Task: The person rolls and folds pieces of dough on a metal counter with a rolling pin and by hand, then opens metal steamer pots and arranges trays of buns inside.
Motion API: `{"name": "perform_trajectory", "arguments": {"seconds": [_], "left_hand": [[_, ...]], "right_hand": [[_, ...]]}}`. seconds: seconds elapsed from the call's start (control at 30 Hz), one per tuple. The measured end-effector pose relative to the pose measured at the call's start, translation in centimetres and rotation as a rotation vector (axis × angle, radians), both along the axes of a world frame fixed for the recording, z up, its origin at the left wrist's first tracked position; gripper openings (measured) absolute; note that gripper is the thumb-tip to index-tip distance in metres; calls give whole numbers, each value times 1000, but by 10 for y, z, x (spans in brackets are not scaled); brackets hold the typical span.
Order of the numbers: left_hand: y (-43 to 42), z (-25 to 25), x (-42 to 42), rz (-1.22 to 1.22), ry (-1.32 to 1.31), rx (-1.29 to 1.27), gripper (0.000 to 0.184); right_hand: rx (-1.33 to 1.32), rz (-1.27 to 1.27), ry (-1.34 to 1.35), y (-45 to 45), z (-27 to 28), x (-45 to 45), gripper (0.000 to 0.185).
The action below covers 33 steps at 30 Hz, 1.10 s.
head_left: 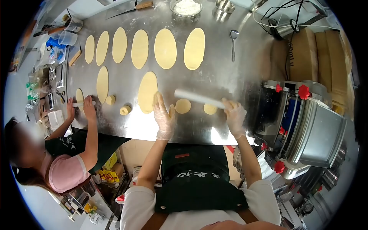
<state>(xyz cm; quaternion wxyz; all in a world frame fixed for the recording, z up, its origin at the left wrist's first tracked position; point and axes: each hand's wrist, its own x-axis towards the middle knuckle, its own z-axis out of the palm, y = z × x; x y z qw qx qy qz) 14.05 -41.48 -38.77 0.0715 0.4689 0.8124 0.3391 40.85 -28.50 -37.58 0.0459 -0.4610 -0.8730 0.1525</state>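
My left hand (164,119), in a clear plastic glove, has its fingers stretched out. Its fingertips overlap the right edge of a large oval dough sheet (147,91); whether they press on it I cannot tell. Gripped at one end by my gloved right hand (235,117) is a pale rolling pin (197,97), which slants across the steel table. A small round dough piece (183,106) lies just below the pin, right of my left hand. Another round dough piece (209,109) sits beside my right hand, partly covered by the pin.
Several oval dough sheets (165,49) form a row across the steel table (230,76). Behind them stand a flour bowl (186,7) and a knife (130,9). A spoon (233,44) lies right. A co-worker's hands (89,108) roll dough at left. A metal machine (314,130) stands right.
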Motion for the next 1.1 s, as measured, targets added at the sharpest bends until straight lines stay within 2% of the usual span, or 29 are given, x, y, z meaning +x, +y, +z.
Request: {"name": "perform_trajectory", "arguments": {"seconds": [0.1, 0.2, 0.23, 0.33, 0.43, 0.53, 0.63, 0.73, 0.83, 0.93, 0.97, 1.07, 1.1], "left_hand": [[-7, -21, 16, 312, -457, -102, 65], [8, -45, 25, 320, -693, -359, 51], [15, -47, 29, 239, -353, -367, 39], [27, -29, 37, 302, -485, -324, 28], [32, -7, 49, 426, -824, -341, 27], [32, -33, 62, 464, -897, -65, 25], [31, -38, 62, 325, -482, -401, 31], [22, -42, 54, 334, -566, -335, 43], [11, -25, 50, 350, -284, -28, 59], [18, -13, 46, 17, 241, -175, 78], [18, -23, 48, -33, 248, -281, 91], [30, -23, 49, -80, 241, -692, 95], [32, -25, 49, -94, 234, -683, 96]], "right_hand": [[-56, -58, 99, -9, -10, 5, 55], [-153, -379, 220, -12, -21, 11, 56], [-173, -427, 253, -12, -24, 13, 54], [-215, -526, 314, -13, -28, 21, 53], [-232, -526, 303, -17, -31, 26, 56], [-243, -508, 272, -22, -31, 29, 57], [-239, -468, 278, -19, -24, 27, 58], [-171, -326, 302, -15, -15, 30, 58], [-100, -62, 168, -6, -3, 27, 55], [-69, 164, 140, -6, -5, 11, 52], [-45, 214, 130, -6, -4, 3, 51], [-21, 219, 26, -13, -25, 3, 56], [20, 186, 16, -15, -26, 2, 58]]}}
